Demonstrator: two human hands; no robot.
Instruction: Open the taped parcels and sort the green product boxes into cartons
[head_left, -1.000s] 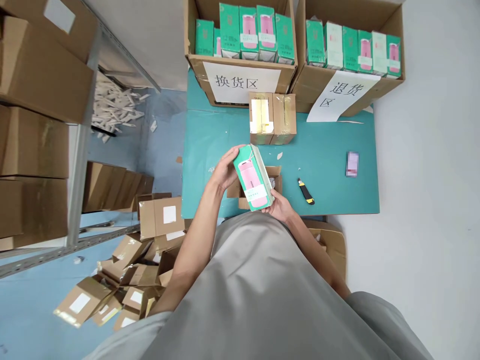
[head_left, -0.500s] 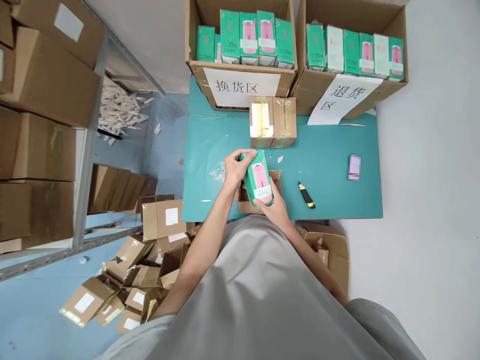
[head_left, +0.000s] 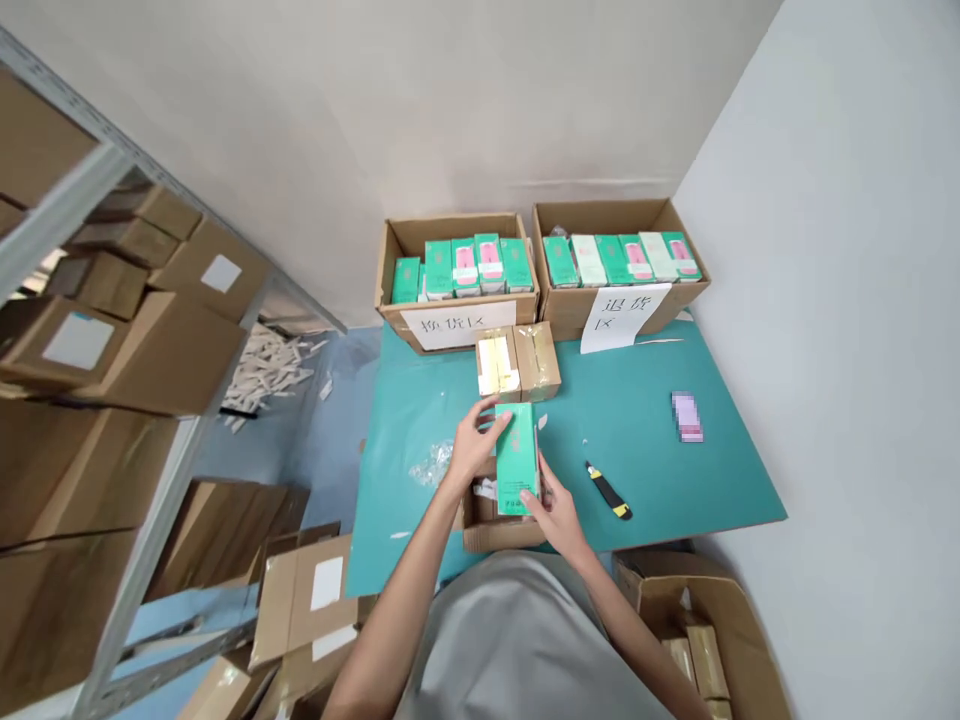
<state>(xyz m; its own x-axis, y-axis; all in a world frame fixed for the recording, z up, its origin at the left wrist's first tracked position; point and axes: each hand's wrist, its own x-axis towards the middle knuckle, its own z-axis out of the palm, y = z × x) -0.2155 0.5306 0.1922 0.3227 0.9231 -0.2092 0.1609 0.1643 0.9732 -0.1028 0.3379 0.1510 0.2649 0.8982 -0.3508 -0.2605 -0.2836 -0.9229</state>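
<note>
A green product box (head_left: 517, 455) is held up between both hands, its plain green side with small print facing me. My left hand (head_left: 475, 440) grips its upper left edge, thumb on the front. My right hand (head_left: 556, 508) holds the lower right corner, thumb across the front. Beneath it, an opened small carton (head_left: 501, 537) sits at the table's near edge, partly hidden by the box and hands. To the right lies a black and yellow utility knife (head_left: 609, 491). Crumpled clear plastic (head_left: 433, 464) rests left of my left hand.
Two large cartons (head_left: 457, 308) (head_left: 577, 308) with paper signs hold several green and white boxes at the table's back. Two taped small cartons (head_left: 537, 362) stand before them. A phone-like blurred item (head_left: 687, 416) lies right. Shelving (head_left: 169, 470) and discarded cartons (head_left: 300, 600) stand left.
The green box has been turned: its pink-picture face pointed at me earlier, now the plain green side does. My view has tilted up, showing more wall.
</note>
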